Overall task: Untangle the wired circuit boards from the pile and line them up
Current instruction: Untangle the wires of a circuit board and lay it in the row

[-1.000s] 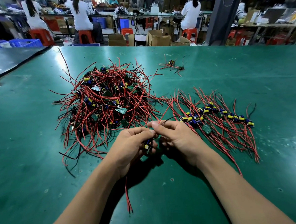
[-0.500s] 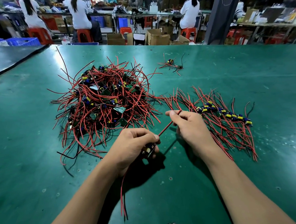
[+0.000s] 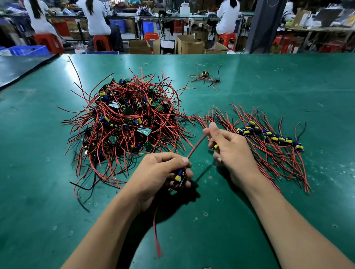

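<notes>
**Bench** (image 3: 295,98): one. Flat, dull green mat, scuffed and flecked with pale spots, with a sheen toward its far edge.

**Pile** (image 3: 126,125): one, left of centre on the bench. A rounded heap of small green rectangular boards carrying blue cylindrical capacitors with yellow caps. It is snarled in thin glossy red leads and fewer black ones. The board count cannot be told.

**Row** (image 3: 270,137): one, right of the pile. Boards lie side by side in a slanting line, leads fanned out to both sides. The number is unclear.

**Stray cluster** (image 3: 207,76): one, small, on the far side, well apart from pile and row.

**Left hand** (image 3: 160,172): fingers curled round one circuit board (image 3: 180,176), just in front of the pile. A red tail (image 3: 156,235) hangs below the wrist.

**Right hand** (image 3: 229,150): apart from the left, fingers curled, thumb raised. It pinches the red wire (image 3: 196,146), which runs taut and blurred from the held board.

**Background:** at least three seated persons (image 3: 96,16) in white tops, red plastic stools (image 3: 102,42), brown cardboard boxes (image 3: 189,44).
</notes>
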`<state>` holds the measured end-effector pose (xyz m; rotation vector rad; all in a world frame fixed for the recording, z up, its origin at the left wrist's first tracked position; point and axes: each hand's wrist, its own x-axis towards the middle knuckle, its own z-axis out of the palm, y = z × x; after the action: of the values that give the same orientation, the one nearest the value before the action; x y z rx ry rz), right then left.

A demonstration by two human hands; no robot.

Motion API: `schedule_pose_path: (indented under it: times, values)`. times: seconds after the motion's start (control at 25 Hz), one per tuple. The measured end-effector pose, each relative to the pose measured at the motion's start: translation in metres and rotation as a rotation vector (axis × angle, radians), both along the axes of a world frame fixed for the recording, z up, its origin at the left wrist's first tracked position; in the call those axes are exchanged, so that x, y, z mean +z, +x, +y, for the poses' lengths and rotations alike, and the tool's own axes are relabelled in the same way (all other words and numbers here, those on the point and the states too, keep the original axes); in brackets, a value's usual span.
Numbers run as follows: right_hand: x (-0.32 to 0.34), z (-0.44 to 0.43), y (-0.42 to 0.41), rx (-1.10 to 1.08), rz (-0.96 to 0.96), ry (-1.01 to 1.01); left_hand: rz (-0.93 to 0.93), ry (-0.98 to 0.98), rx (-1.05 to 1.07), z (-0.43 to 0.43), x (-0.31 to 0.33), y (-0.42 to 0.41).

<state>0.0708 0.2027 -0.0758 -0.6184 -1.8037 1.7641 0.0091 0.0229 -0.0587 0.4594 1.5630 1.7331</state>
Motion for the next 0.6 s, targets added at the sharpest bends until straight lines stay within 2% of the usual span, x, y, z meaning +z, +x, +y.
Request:
schedule_pose_path:
  times: [0.04, 0.12, 0.16, 0.24, 0.32, 0.44, 0.6]
  values:
    - [0.003, 0.001, 0.002, 0.049, 0.028, -0.068, -0.022, 0.013, 0.020, 0.000, 0.002, 0.000]
    - [0.004, 0.000, 0.006, 0.133, 0.021, -0.042, -0.047, 0.061, 0.069, 0.001, 0.005, -0.002]
    - [0.003, -0.001, 0.006, 0.163, -0.005, 0.051, -0.055, 0.099, 0.095, 0.001, 0.007, -0.003]
    - [-0.001, -0.010, 0.004, 0.209, -0.080, 0.369, -0.047, 0.172, 0.150, 0.000, 0.012, -0.005]
    - [-0.003, -0.026, 0.003, 0.307, -0.110, 0.540, -0.037, 0.237, 0.204, -0.001, 0.015, -0.006]
    - [-0.001, -0.042, 0.005, 0.351, -0.038, 0.488, -0.029, 0.271, 0.311, -0.002, 0.018, -0.008]
    - [0.007, -0.051, 0.005, 0.336, 0.136, 0.151, -0.062, 0.271, 0.390, -0.003, 0.017, -0.010]
